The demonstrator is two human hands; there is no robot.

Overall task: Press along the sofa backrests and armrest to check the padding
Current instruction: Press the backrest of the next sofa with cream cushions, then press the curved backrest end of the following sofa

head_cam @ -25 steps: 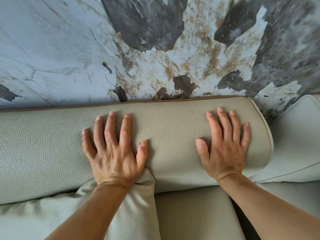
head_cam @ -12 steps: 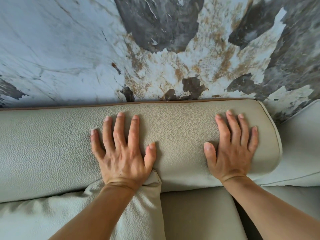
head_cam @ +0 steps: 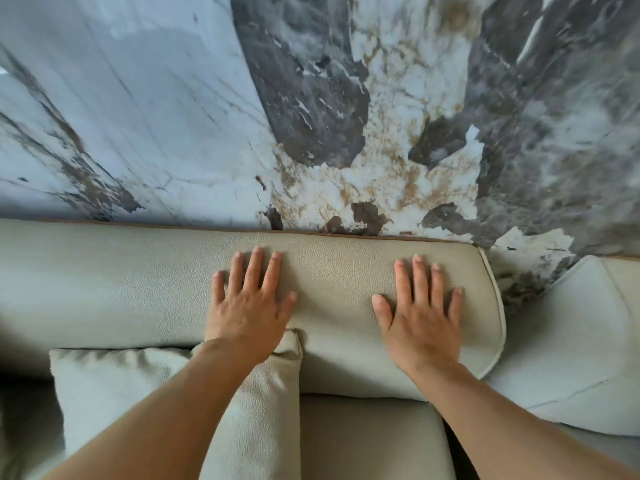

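Observation:
A pale beige leather backrest [head_cam: 114,289] runs across the view, its rounded right end edged with white piping. My left hand [head_cam: 247,306] lies flat on it near the middle, fingers spread, palm down. My right hand [head_cam: 420,315] lies flat near the backrest's right end, fingers apart, also palm down. Neither hand holds anything. A second, lighter backrest or armrest section [head_cam: 581,341] begins at the right.
A loose beige cushion [head_cam: 138,386] leans under my left forearm. The seat cushion [head_cam: 370,438] lies between my arms. A marble-patterned wall [head_cam: 173,116] in white, grey and brown stands right behind the backrest.
The view has pulled back and shifted left, so both hands sit further right in frame. My hands stay flat on the same backrest, with fingers a little closer together.

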